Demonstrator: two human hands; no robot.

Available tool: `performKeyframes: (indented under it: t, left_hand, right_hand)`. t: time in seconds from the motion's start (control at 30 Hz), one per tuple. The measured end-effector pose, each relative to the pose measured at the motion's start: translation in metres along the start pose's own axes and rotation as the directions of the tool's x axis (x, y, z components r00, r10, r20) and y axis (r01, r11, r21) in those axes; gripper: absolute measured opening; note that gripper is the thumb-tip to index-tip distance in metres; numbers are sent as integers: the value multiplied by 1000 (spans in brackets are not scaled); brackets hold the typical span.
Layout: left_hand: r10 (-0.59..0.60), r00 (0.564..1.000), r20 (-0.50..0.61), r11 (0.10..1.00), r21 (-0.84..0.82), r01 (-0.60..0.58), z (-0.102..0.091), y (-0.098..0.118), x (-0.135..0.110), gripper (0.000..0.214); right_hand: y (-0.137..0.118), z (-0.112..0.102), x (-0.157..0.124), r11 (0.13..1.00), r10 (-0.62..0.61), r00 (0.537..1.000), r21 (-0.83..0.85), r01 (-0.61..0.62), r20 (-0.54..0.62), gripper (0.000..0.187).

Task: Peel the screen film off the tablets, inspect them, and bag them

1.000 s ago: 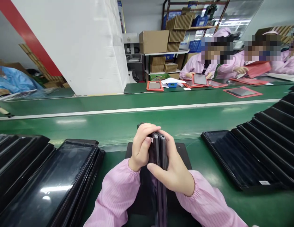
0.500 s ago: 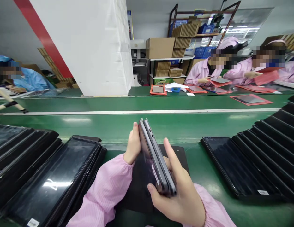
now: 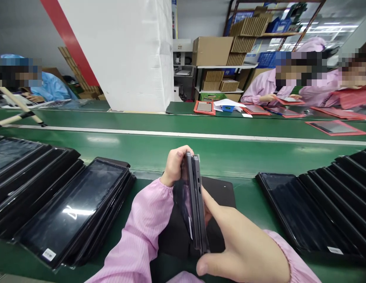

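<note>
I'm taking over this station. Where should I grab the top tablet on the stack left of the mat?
Grip the top tablet by its long edges, coming from above near its sticker end: it lies screen-up on the stack, so edges spare the glossy glass.

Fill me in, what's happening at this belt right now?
A person is holding a pair of slim dark tablets upright on edge above a black mat, the left hand gripping the top end and the right hand at the lower end. Rows of black tablets lie on either side on the green conveyor belt. Across it, a co-worker handles tablets in red frames.
</note>
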State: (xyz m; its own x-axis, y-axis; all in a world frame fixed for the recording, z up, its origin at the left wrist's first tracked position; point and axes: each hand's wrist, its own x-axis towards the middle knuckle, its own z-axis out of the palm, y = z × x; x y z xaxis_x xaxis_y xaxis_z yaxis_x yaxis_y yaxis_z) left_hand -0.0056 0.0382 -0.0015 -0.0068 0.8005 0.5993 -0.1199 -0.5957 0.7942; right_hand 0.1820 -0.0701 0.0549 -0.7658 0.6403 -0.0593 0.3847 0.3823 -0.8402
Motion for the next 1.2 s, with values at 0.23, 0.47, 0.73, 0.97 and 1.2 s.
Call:
performKeyframes:
  t: [0.23, 0.47, 0.73, 0.97, 1.2]
  left_hand:
    - [-27, 999, -41, 997, 66, 30, -1, 8, -3, 71]
    - [-43, 998, -49, 998, 53, 46, -2, 5, -1, 69]
    - [-66, 996, -60, 998, 18, 68, -2, -2, 3, 68]
    - [-70, 996, -63, 996, 52, 73, 1, -2, 2, 66]
    - [-95, 992, -81, 994, 49, 99, 1, -3, 4, 68]
  right_hand:
    - [9, 3, 0, 995, -94, 993, 17, 96, -78, 77]
    - [12, 1, 6, 989, -143, 978, -51, 137, -154, 56]
    - [13, 4, 9, 991, -130, 960, -14, 131, -247, 50]
    - [5, 13, 10, 995, -74, 939, -89, 46, -336, 68]
    - [8, 8, 9, 998, -56, 970, -39, 48, -236, 83]
